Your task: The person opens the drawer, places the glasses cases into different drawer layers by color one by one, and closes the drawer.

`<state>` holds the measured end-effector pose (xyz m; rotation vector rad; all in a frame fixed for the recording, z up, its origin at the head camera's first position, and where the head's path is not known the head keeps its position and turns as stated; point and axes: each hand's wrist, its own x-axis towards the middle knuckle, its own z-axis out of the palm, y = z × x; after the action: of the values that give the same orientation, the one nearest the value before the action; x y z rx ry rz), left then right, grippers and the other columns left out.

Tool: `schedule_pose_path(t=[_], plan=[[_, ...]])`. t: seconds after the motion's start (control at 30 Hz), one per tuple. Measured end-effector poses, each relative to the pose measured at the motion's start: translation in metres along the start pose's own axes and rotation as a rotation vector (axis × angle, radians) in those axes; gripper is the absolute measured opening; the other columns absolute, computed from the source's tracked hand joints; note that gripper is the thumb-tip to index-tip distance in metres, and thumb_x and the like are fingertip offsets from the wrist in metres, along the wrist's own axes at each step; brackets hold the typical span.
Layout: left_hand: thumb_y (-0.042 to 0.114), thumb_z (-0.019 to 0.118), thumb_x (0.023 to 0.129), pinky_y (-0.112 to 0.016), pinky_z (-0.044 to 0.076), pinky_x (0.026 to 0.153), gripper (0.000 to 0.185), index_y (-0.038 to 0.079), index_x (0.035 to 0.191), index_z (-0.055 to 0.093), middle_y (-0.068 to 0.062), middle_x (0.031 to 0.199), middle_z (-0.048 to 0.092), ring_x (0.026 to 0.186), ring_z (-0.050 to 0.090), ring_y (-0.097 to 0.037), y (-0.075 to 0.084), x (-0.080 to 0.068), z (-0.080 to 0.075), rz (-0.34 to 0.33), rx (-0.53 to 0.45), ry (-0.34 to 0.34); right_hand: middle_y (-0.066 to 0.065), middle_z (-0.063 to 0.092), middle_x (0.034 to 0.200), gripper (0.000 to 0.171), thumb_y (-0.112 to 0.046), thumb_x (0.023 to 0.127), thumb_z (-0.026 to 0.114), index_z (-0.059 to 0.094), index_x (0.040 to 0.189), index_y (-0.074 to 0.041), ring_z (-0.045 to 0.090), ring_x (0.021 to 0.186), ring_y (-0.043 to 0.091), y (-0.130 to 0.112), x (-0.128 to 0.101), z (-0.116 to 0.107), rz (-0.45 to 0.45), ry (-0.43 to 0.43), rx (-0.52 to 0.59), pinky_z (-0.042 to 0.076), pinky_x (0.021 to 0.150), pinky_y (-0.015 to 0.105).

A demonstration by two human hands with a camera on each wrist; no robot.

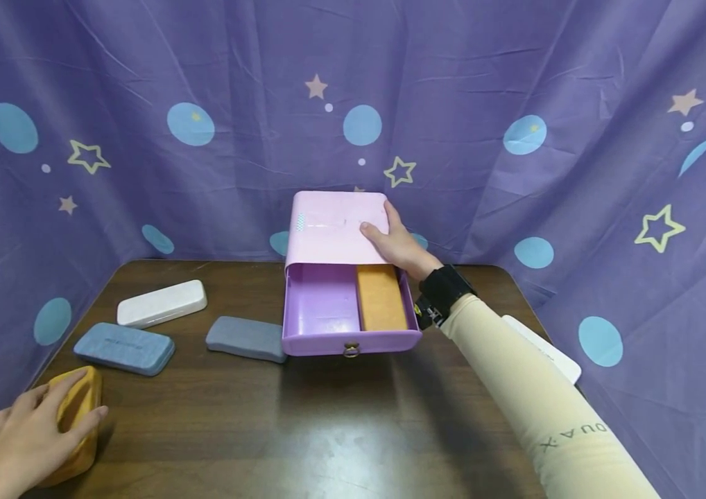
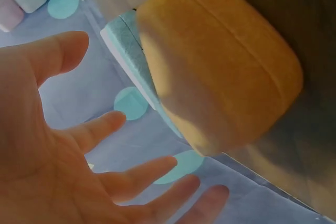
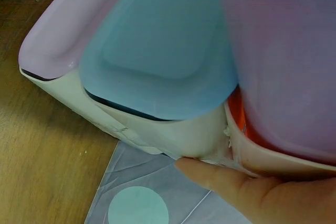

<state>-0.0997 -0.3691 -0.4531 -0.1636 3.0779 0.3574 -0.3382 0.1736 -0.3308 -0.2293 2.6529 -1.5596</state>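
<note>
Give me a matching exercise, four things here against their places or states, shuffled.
1. Gray glasses case
2. Purple drawer
3. Left hand
4. Pink drawer unit

A. Open, with an orange case inside
B. Held by the right hand
C. Between the blue glasses case and purple drawer
D. Spread close to the front-left orange glasses case

Pairs: 1-C; 2-A; 3-D; 4-B

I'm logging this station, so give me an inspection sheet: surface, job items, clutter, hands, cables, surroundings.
Surface: glossy brown table.
Job items: drawer box, drawer pulled out, orange case inside; second orange case near left.
Clutter: white case, light-blue case, grey-blue case; white item at right, partly behind sleeve.
Hands: left hand near the second orange case, fingers spread; right hand grips the drawer box.
Cables: nothing seen.
Surroundings: patterned purple curtain.
</note>
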Motion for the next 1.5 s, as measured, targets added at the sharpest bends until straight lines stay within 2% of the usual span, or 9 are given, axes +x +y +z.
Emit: schedule_pose_path(t=[0.17,0.43,0.57,0.7,0.93,1.27,1.5], plan=[[0.074,0.048,0.102,-0.091,0.037,0.075,0.098,0.003,0.164,0.021,-0.059,0.129,0.029,0.104,0.034,-0.086,-0.006,0.000,0.003,-0.068,0.018,-0.091,0.018,0.006,0.178,0.094,-0.046,0.107,0.056,-0.007,0.171,-0.018,0.015,0.161,0.031,-0.001,0.000,0.001,0.005,-0.003,-0.006,0.011,0.131,0.045],[0.082,0.043,0.098,-0.089,0.040,0.073,0.108,-0.001,0.162,0.018,-0.065,0.129,0.021,0.102,0.033,-0.089,-0.010,-0.001,0.008,-0.130,0.011,-0.219,0.018,0.007,0.177,0.094,-0.046,0.107,0.056,-0.007,0.171,-0.018,0.017,0.161,0.031,0.000,0.001,0.001,0.006,0.001,-0.001,0.012,0.131,0.045],[0.083,0.042,0.098,-0.088,0.040,0.077,0.109,-0.004,0.160,0.019,-0.065,0.127,0.021,0.104,0.033,-0.088,-0.008,-0.002,0.006,-0.153,0.011,-0.267,0.018,0.007,0.177,0.094,-0.046,0.107,0.056,-0.007,0.171,-0.018,0.017,0.160,0.031,0.000,-0.001,0.001,0.007,0.008,-0.006,0.012,0.131,0.045],[0.082,0.044,0.098,-0.086,0.040,0.083,0.109,-0.006,0.157,0.021,-0.065,0.124,0.025,0.107,0.035,-0.086,-0.006,-0.004,0.007,-0.167,0.020,-0.286,0.018,0.007,0.178,0.095,-0.046,0.107,0.056,-0.007,0.171,-0.018,0.017,0.161,0.031,-0.002,-0.003,0.001,0.006,0.005,-0.005,0.012,0.131,0.046],[0.084,0.045,0.095,-0.083,0.045,0.079,0.112,-0.006,0.157,0.020,-0.063,0.116,0.031,0.102,0.042,-0.081,-0.009,-0.006,0.011,-0.200,0.030,-0.308,0.019,0.010,0.177,0.095,-0.045,0.107,0.057,-0.006,0.171,-0.016,0.018,0.160,0.031,-0.002,-0.003,0.002,0.000,0.012,-0.002,0.012,0.131,0.045],[0.083,0.048,0.095,-0.078,0.048,0.076,0.113,-0.005,0.158,0.016,-0.060,0.107,0.036,0.093,0.052,-0.071,-0.019,-0.005,0.021,-0.162,0.049,-0.309,0.021,0.012,0.176,0.094,-0.045,0.107,0.057,-0.005,0.172,-0.016,0.020,0.160,0.033,-0.001,-0.002,0.002,-0.001,0.025,-0.019,0.014,0.131,0.045],[0.082,0.051,0.095,-0.076,0.050,0.071,0.116,-0.002,0.161,0.008,-0.057,0.104,0.035,0.088,0.054,-0.068,-0.020,-0.006,0.022,-0.180,0.028,-0.335,0.021,0.010,0.177,0.094,-0.043,0.107,0.057,-0.006,0.171,-0.016,0.017,0.160,0.032,-0.001,-0.002,0.002,-0.003,0.013,0.000,0.012,0.131,0.045]])
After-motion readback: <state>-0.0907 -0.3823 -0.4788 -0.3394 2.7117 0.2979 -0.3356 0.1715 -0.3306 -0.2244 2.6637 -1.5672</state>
